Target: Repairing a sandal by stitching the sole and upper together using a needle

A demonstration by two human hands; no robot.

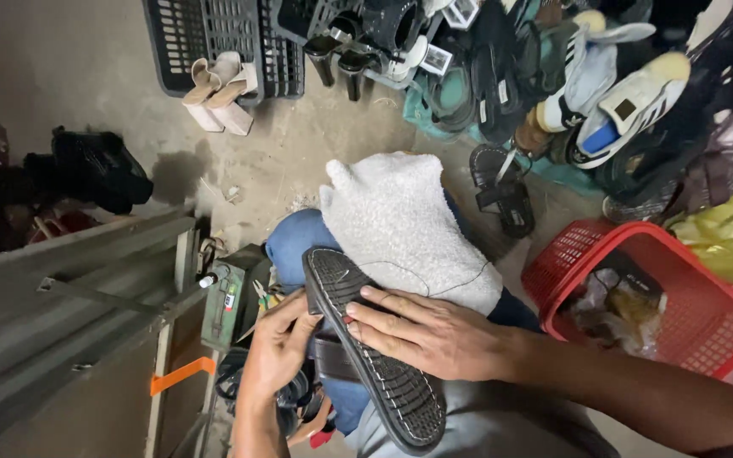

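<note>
We hold the sandal (375,348) sole-up: left hand (277,348) grips its 9 o'clock edge, right hand (426,331) lies open, pressing the sole. Pressing seems underway; next needs steady pressure.

A black sandal (375,352) lies sole-up across the person's lap, its patterned tread facing the camera. It runs diagonally, one end near the knee beside the white fuzzy cloth (405,229), the other end toward the body. Its strap hangs underneath.
</note>
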